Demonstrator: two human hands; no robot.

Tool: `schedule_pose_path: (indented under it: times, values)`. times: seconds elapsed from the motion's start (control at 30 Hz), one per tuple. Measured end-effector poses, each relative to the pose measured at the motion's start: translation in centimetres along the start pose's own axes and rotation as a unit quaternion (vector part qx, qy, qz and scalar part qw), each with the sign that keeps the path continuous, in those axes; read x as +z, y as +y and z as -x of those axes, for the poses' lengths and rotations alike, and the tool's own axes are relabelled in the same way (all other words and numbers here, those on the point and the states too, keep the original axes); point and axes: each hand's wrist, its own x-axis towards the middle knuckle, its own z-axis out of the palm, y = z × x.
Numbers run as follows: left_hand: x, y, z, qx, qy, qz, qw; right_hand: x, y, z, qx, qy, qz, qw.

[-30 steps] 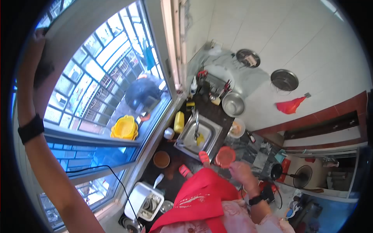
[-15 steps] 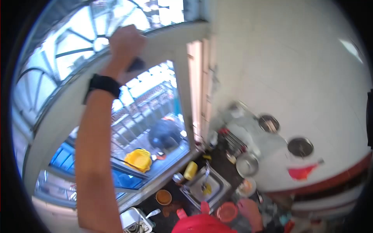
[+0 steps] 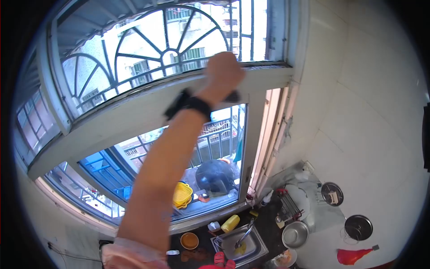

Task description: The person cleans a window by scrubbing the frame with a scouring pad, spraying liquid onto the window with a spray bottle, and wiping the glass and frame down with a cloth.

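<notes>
My left hand (image 3: 224,74), fingers closed, is raised against the white crossbar (image 3: 148,96) of the window, just under the upper pane with its sunburst grille (image 3: 168,56). A small dark object (image 3: 233,97) shows below the fist; its kind is hidden by the hand and blur. A black band (image 3: 199,107) circles the wrist. My right hand is out of view. Below the arm, the lower sliding window (image 3: 219,148) shows a yellow basket (image 3: 182,195) and a dark rounded object (image 3: 215,175) on the ledge outside.
On the counter stand a steel sink (image 3: 260,244) with a faucet, an orange bowl (image 3: 189,240), a yellow bottle (image 3: 230,223) and a metal pot (image 3: 295,234). Pan-like round items (image 3: 358,227) and a red dustpan-shaped thing (image 3: 354,255) hang on the right wall.
My left hand has moved rightward and lower in view along the crossbar, still closed. The view has tilted up and turned left. My right hand, earlier beside the sink, has left the view.
</notes>
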Motion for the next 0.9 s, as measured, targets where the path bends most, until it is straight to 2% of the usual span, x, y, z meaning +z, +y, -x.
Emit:
schedule_pose_path:
  times: [0.03, 0.07, 0.1, 0.17, 0.23, 0.27, 0.3, 0.33, 0.37, 0.4, 0.43, 0.47, 0.53, 0.6, 0.67, 0.7, 0.73, 0.77, 0.8, 0.83, 0.87, 0.9]
  values:
    - [1.5, 1.3, -0.7, 0.04, 0.008, 0.003, 0.999, -0.2, -0.8, -1.7, -0.046, 0.032, 0.019, 0.998]
    - [2.3, 2.9, -1.5, 0.015, -0.007, 0.005, 1.0, -0.7, -2.0, -3.4, -0.092, 0.064, 0.038, 0.993]
    - [2.5, 4.3, -1.9, 0.004, -0.025, 0.011, 1.0, -1.4, -3.8, -5.2, -0.026, 0.022, 0.008, 0.999]
    - [2.0, 4.3, -2.1, -0.017, -0.036, 0.06, 0.997, -4.7, -7.2, -8.9, -0.048, -0.042, -0.025, 0.998]
    - [1.9, 4.1, -1.8, -0.035, -0.028, 0.151, 0.988, -7.0, -8.8, -12.7, -0.117, 0.025, -0.069, 0.99]
    - [2.8, 2.7, -1.4, 0.009, 0.033, 0.182, 0.983, -8.7, -9.5, -14.7, -0.134, 0.057, -0.035, 0.989]
    - [0.0, 2.1, 0.6, -0.058, 0.04, 0.325, 0.943, -13.6, -13.2, -15.6, -0.119, 0.04, -0.051, 0.991]
    - [-0.3, 1.1, 2.0, -0.044, 0.1, 0.388, 0.915, -16.1, -14.6, -17.4, -0.175, 0.118, -0.065, 0.975]
    - [0.3, -0.5, 3.2, -0.082, 0.023, 0.582, 0.809, -19.0, -16.9, -19.3, -0.246, 0.204, -0.112, 0.941]
    - [-2.2, -1.4, 5.4, -0.088, -0.067, 0.707, 0.699, -22.0, -19.4, -20.7, -0.262, 0.254, -0.092, 0.926]
    - [-3.4, -1.8, 7.0, -0.121, -0.078, 0.767, 0.626, -25.3, -22.7, -21.6, -0.251, 0.259, -0.137, 0.923]
    - [-4.2, -2.3, 8.2, -0.118, -0.099, 0.784, 0.601, -27.2, -25.9, -22.6, -0.258, 0.31, -0.196, 0.893]
    - [-5.3, -3.7, 10.2, -0.117, -0.135, 0.816, 0.55, -29.9, -31.4, -24.5, -0.328, 0.225, -0.342, 0.851]
    - [-6.7, -4.2, 11.7, -0.12, -0.105, 0.82, 0.55, -31.2, -37.3, -25.3, -0.334, 0.142, -0.403, 0.84]
    - [-7.9, -5.2, 13.3, -0.107, -0.088, 0.825, 0.547, -29.8, -40.9, -28.2, -0.443, 0.18, -0.383, 0.79]
    - [-9.1, -5.9, 14.4, -0.084, -0.111, 0.824, 0.549, -29.8, -42.5, -28.5, -0.401, 0.136, -0.434, 0.795]
    - [-10.3, -7.4, 15.1, -0.076, -0.112, 0.788, 0.601, -29.9, -43.7, -28.8, -0.356, 0.09, -0.478, 0.798]
    - [-10.8, -9.4, 16.1, -0.003, -0.003, 0.618, 0.786, -30.1, -44.4, -29.2, -0.397, 0.067, -0.491, 0.772]
    - [-11.4, -11.8, 17.2, 0.069, 0.101, 0.401, 0.908, -29.9, -45.0, -29.8, -0.41, 0.124, -0.446, 0.786]
    - [-12.5, -15.0, 18.7, 0.111, 0.17, 0.302, 0.931, -30.3, -45.5, -30.5, -0.424, 0.152, -0.43, 0.783]
    - [-15.9, -16.8, 20.2, 0.057, 0.201, 0.251, 0.945, -31.6, -46.0, -31.0, -0.46, 0.2, -0.362, 0.786]
    - [-16.6, -21.1, 21.8, 0.067, 0.262, 0.187, 0.944, -32.8, -46.5, -31.6, -0.489, 0.254, -0.296, 0.78]
